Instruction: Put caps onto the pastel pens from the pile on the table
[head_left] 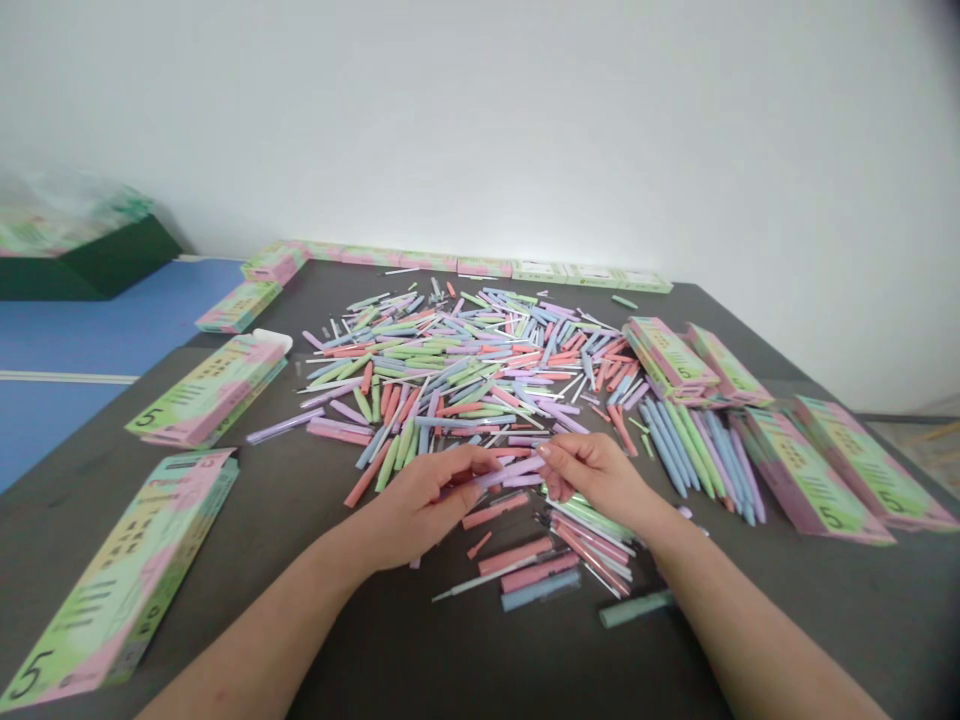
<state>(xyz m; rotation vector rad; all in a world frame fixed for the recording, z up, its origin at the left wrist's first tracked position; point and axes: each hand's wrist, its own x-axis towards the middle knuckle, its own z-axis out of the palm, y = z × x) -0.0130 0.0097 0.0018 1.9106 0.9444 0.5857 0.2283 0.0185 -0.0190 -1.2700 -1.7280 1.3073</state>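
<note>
My left hand [424, 500] and my right hand [589, 470] meet over the near middle of a dark table [390, 640]. Both pinch the same purple pen [510, 472], the left at its near end, the right at its far end. A big loose pile of pastel pen parts [465, 365] in green, pink, blue and purple spreads just beyond my hands. Several pink and blue pen barrels [529, 565] lie right under and in front of my wrists.
Green-and-pink printed boxes lie around the table: stacks at the left [206, 390] and near left [120, 585], more at the right [802, 470], a row along the far edge [540, 270]. A row of assembled pens [705, 450] lies at the right. A white wall stands behind.
</note>
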